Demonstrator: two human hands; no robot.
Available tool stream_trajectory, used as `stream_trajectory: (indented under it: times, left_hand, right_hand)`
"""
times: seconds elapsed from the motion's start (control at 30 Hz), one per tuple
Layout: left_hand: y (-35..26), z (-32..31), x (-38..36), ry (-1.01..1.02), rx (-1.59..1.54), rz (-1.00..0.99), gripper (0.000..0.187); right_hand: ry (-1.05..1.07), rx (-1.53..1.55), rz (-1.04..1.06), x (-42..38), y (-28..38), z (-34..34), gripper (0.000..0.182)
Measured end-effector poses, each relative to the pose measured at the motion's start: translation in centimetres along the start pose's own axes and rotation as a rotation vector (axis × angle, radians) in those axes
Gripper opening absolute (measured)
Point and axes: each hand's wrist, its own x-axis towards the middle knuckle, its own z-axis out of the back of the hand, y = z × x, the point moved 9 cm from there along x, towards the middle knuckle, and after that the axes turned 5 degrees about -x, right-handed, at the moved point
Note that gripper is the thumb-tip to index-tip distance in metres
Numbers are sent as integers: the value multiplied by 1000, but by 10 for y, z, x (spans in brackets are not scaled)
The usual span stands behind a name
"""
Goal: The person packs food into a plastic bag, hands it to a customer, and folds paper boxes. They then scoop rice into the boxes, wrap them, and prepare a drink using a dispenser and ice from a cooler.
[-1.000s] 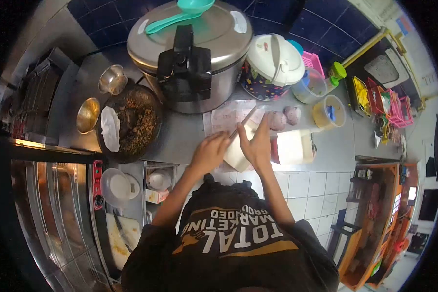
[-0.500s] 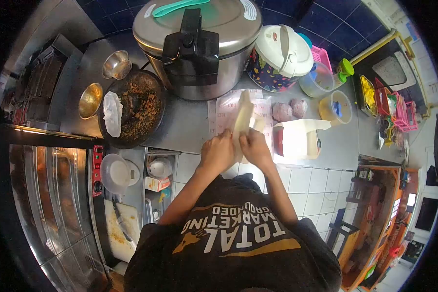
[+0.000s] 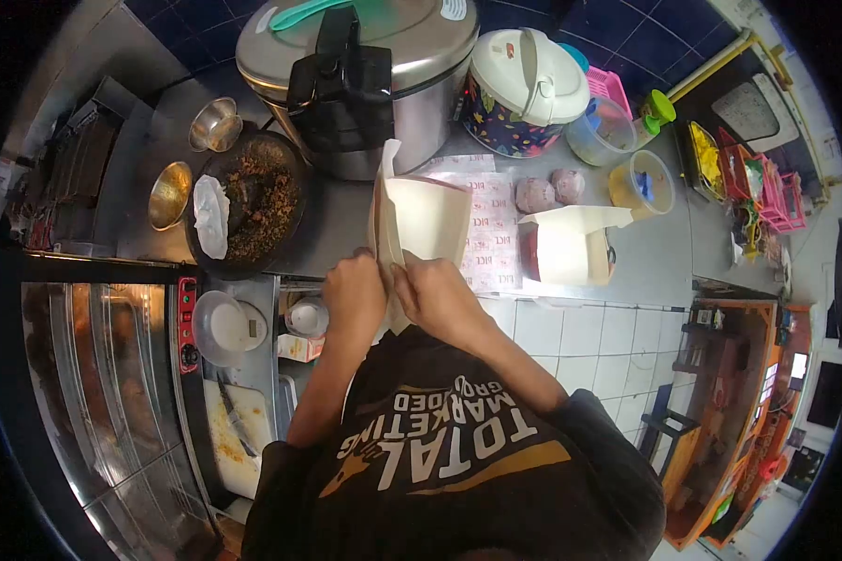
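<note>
Both hands hold a partly folded paper food box (image 3: 428,220), pale inside, raised over the front edge of the counter. My left hand (image 3: 354,294) grips its left wall, fingers wrapped over the edge. My right hand (image 3: 437,297) pinches the near side, thumb pressed on the cardboard. Printed wrapping paper (image 3: 492,234) lies flat on the counter to the right of the box. Beyond it sit two round wrapped bundles (image 3: 536,195). A second box (image 3: 571,251) stands open on the counter at the right, with pale walls.
A large steel cooker (image 3: 412,103) and a patterned rice cooker (image 3: 515,117) line the back. At left are a dark pan (image 3: 295,224) of brown crumbly food and metal bowls (image 3: 171,194). Plastic tubs (image 3: 660,192) stand at right. Below left, a knife lies on a cutting board (image 3: 243,458).
Both hands have moved left with the box. It has gone from nearly edge-on to opened out, showing its pale inside, and more of the printed paper is uncovered.
</note>
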Motion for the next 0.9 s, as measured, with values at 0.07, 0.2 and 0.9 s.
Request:
stream_trajectory:
  times: [0.07, 0.2, 0.9]
  left_hand:
    - [-2, -7, -6, 26, 11, 0, 13]
    - [4, -10, -6, 74, 52, -13, 12]
    - [61, -10, 2, 16, 42, 242, 12]
  right_hand:
    - [-4, 9, 9, -4, 1, -1, 18]
    - [8, -17, 36, -6, 6, -2, 17]
    - [44, -12, 27, -10, 31, 10, 16]
